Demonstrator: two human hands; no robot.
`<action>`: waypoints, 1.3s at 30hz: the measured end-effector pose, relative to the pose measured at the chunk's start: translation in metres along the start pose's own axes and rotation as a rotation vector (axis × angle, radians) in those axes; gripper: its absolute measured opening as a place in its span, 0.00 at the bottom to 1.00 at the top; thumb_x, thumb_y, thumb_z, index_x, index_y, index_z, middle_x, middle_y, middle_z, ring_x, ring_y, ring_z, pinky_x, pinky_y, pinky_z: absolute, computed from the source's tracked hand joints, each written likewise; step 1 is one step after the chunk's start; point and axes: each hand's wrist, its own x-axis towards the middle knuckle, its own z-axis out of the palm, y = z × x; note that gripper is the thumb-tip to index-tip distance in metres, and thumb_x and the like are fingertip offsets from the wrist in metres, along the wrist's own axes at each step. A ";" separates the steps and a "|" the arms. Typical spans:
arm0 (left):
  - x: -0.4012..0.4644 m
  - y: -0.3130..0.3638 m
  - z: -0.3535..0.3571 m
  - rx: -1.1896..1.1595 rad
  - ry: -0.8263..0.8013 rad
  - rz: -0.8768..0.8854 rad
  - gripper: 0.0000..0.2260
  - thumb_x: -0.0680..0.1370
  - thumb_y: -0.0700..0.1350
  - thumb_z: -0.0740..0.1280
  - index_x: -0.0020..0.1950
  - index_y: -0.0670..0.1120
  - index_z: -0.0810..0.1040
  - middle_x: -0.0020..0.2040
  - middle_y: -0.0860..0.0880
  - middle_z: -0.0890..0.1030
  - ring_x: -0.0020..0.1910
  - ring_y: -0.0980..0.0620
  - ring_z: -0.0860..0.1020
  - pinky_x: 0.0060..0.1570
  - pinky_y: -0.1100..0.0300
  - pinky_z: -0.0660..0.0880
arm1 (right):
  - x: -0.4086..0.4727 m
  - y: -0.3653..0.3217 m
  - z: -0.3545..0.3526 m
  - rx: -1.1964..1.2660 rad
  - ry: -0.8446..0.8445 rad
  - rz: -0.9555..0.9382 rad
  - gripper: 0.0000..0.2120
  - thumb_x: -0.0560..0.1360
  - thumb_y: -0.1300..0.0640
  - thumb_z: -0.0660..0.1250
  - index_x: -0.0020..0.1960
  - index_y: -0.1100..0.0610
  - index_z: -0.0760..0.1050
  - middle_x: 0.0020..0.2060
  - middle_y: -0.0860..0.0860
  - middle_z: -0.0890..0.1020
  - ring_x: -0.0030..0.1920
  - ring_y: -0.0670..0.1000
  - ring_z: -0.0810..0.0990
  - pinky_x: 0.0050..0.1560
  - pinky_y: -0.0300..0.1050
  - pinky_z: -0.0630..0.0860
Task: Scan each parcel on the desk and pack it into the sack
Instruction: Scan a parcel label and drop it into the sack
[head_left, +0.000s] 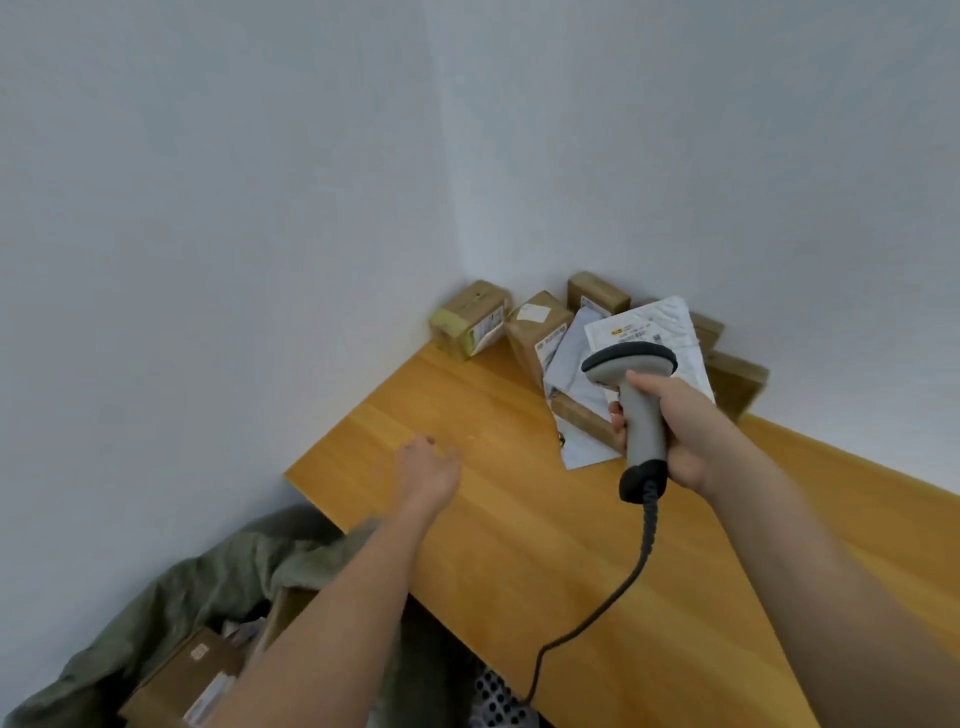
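Head view. Scanner (636, 395): gripped in the right hand (670, 426), aimed at the white mailer (644, 332) topping the parcel pile at 1 o'clock on the counter (519, 519). Left hand (427, 470): fingers relaxed, nothing held, extended over bare wood at 11 o'clock. Sack (218, 582): at 8 o'clock, boxes already inside. Step judged: scanning. Next required: label read, mailer taken by the free hand.

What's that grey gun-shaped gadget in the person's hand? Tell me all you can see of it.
The scanner looks like pale grey plastic with a dark hood at its head and a dark cap at the base of the handle. A dark ribbed cable runs from that cap down over the desk's near edge. The right hand grips its handle, holding it above the desk, head aimed toward the white mailer in the parcel pile.
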 end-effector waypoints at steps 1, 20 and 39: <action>0.003 0.018 0.015 0.020 -0.057 0.046 0.22 0.82 0.49 0.62 0.73 0.42 0.64 0.71 0.42 0.67 0.55 0.47 0.75 0.50 0.56 0.71 | 0.008 -0.006 -0.011 0.024 0.026 -0.016 0.13 0.79 0.54 0.66 0.59 0.61 0.73 0.43 0.56 0.76 0.33 0.50 0.76 0.35 0.43 0.75; 0.096 0.181 0.208 -0.219 -0.517 -0.168 0.17 0.79 0.38 0.62 0.67 0.44 0.65 0.55 0.47 0.71 0.50 0.49 0.73 0.54 0.52 0.72 | 0.188 -0.017 -0.142 -0.022 0.162 -0.081 0.12 0.74 0.69 0.67 0.56 0.59 0.79 0.47 0.57 0.82 0.35 0.51 0.77 0.38 0.46 0.76; 0.058 0.112 0.136 -0.861 -0.711 -0.310 0.16 0.78 0.43 0.69 0.65 0.45 0.75 0.58 0.45 0.83 0.55 0.45 0.81 0.41 0.53 0.80 | 0.104 -0.033 -0.119 -0.010 -0.184 -0.202 0.14 0.73 0.67 0.67 0.58 0.66 0.79 0.33 0.58 0.75 0.31 0.49 0.72 0.33 0.41 0.73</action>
